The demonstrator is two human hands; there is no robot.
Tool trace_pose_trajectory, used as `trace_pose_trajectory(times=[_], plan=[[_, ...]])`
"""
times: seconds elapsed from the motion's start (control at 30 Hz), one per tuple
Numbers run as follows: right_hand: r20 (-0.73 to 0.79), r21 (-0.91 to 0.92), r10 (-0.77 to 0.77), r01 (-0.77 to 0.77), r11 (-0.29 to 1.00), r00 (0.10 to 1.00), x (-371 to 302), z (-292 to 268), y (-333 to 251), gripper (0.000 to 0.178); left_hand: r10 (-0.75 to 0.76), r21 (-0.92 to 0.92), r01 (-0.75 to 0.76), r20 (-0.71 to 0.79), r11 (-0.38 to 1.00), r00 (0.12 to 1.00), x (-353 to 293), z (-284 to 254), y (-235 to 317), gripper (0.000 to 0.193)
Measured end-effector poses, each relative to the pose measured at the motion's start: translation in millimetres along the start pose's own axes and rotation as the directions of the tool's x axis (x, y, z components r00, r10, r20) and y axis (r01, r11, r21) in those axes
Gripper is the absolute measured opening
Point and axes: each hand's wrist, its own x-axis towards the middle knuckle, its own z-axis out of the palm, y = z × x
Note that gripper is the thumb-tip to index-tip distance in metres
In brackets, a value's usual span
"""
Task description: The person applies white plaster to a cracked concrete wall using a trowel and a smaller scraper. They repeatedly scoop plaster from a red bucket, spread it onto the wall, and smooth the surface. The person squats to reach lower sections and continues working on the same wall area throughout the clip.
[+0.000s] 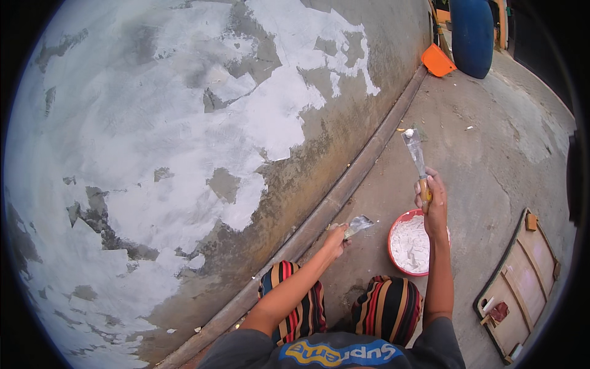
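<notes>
My right hand grips the wooden handle of a putty knife, held up with its blade pointing away from me. A small white lump sits at the blade's tip. Lower and to the left, my left hand is closed round a second putty knife, whose smeared blade points right. Under my right forearm stands a red bowl of white putty, partly hidden by the arm. To the left rises a grey wall, unevenly coated in white putty with bare patches.
A pipe-like ledge runs along the wall's foot. Across the concrete floor, a wooden panel with cross slats lies at the right. An orange dustpan and a blue barrel stand at the far end.
</notes>
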Motion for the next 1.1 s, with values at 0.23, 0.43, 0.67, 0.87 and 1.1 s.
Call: trace_pose_trajectory(times=[0.23,0.43,0.67,0.87,1.1], plan=[[0.228,0.051,-0.057,0.047,0.998,0.972,73.6,131.8,-12.7,0.046,0.435,0.204,-0.422,-0.022,0.884,0.9,8.0,-13.3,19.1,0.045],[0.24,-0.139,-0.284,0.322,0.936,0.928,98.9,265.9,1.0,0.043,0.286,-0.032,-0.284,0.065,0.958,0.956,-12.2,-19.0,31.9,0.042],[0.109,-0.344,-0.542,0.543,0.766,0.833,89.8,337.5,19.4,0.042,0.268,-0.061,-0.262,0.146,0.963,0.952,-32.4,-27.0,48.5,0.039],[0.068,-0.422,-0.648,0.611,0.67,0.758,94.7,367.6,42.2,0.043,0.516,-0.124,-0.505,0.318,0.854,0.795,-47.2,-32.6,34.8,0.042],[0.171,-0.533,-0.633,0.611,0.585,0.755,81.0,391.1,39.1,0.044,0.373,-0.402,-0.117,0.65,0.908,0.662,33.7,-31.1,-48.5,0.042]])
